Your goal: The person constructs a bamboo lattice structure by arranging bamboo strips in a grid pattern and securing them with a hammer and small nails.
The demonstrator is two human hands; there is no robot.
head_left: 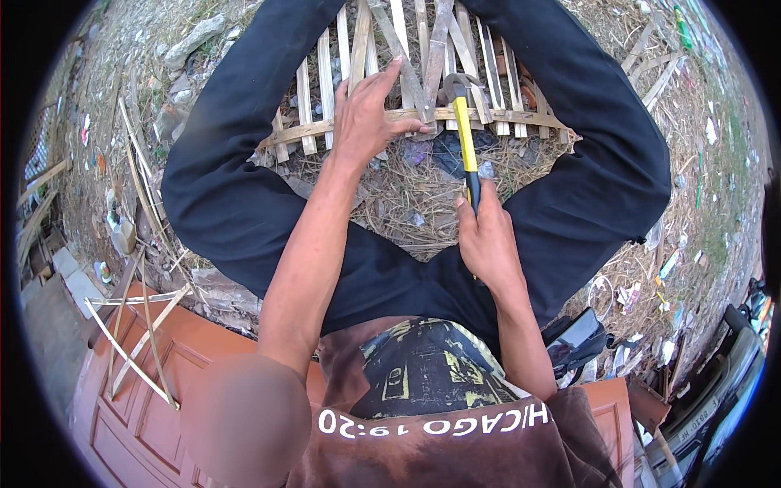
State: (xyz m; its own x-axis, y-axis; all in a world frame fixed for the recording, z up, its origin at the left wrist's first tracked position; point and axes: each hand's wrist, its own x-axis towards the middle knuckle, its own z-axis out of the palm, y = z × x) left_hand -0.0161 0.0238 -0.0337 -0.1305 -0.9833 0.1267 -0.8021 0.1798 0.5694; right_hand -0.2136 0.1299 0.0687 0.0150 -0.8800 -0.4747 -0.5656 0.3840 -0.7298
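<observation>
My right hand (490,242) grips a claw hammer (464,134) by the dark end of its yellow and black handle. The hammer's head lies over a row of narrow wooden slats (358,49), close to a thin curved cross strip (521,117) that spans their near ends. To the left of the hammer, my left hand (363,118) is spread over the slats with fingers apart, its thumb stretched toward the near end of a greyish slat (439,53). Whether the left fingertips touch the wood I cannot tell. Nails are too small to make out.
My bent legs (236,179) in dark trousers frame the slats on both sides. Reddish-brown panelled wood (167,366) lies beneath me, with a light stick frame (134,358) at left. Straw and litter cover the ground; a dark bag-like thing (578,337) lies at right.
</observation>
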